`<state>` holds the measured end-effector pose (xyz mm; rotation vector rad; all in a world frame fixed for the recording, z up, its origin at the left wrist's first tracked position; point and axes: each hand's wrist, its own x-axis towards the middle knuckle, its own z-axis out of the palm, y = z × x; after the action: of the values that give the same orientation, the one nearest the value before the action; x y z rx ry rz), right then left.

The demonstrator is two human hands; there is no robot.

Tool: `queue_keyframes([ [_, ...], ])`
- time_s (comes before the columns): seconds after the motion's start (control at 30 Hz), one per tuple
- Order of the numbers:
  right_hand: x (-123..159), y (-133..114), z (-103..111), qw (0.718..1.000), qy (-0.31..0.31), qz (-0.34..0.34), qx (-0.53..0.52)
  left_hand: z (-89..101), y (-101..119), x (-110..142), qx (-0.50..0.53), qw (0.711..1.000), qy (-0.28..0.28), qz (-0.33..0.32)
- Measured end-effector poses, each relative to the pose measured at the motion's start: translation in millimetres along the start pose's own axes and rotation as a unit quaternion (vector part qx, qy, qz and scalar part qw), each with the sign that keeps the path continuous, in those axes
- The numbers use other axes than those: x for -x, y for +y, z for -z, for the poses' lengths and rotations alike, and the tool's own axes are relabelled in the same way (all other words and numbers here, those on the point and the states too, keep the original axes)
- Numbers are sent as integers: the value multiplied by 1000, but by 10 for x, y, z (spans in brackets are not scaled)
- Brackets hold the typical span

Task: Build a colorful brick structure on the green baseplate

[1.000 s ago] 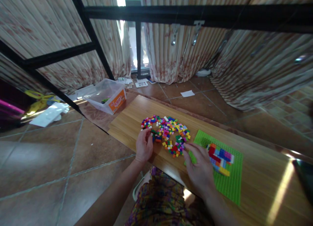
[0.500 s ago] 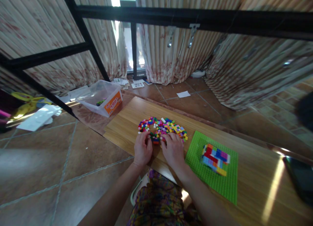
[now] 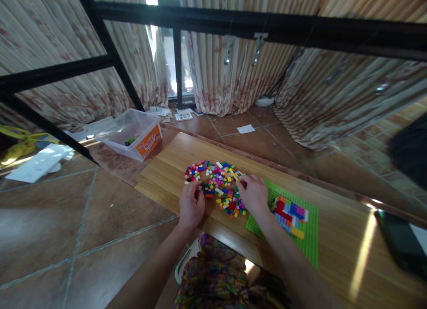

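A heap of small coloured toy bricks [image 3: 222, 177] is spread over the wooden bench top. My left hand [image 3: 192, 204] rests at the heap's near left side, thumb and fingers pinched together; what lies between them is too small to make out. At the heap's right edge is my right hand [image 3: 254, 195], its fingers bent inward against the thumb by the bricks, the fingertips' contents hidden. Beneath my right wrist and forearm lies a green baseplate [image 3: 308, 251]. A multicoloured brick build [image 3: 289, 215] sits on it, partly covered by that forearm.
The wooden bench [image 3: 333, 237] carries a dark phone-like object [image 3: 400, 242] at the right. On the floor beyond its left end stands a clear plastic box [image 3: 128, 133] with an orange label. Black metal bars [image 3: 213, 15] cross in front of the curtains.
My right hand has moved right, from the heap's near middle to its right edge, uncovering bricks there. My left hand stays at the near left side. The view has shifted slightly.
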<state>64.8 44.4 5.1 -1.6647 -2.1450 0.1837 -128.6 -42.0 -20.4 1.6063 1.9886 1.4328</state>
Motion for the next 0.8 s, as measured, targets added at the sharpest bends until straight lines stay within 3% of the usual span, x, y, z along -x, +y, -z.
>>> queue_keyframes([
  [0.27,30,-48,18,999,-31,-12,1,5,-2,-20,-3,1000,-3,9],
  [0.57,-122,-235,-8,995,-70,-53,37,12,-52,-58,-32,999,-11,1],
  [0.8,-127,-229,-52,995,-79,-64,1,20,-84,-86,-54,998,-20,-5],
])
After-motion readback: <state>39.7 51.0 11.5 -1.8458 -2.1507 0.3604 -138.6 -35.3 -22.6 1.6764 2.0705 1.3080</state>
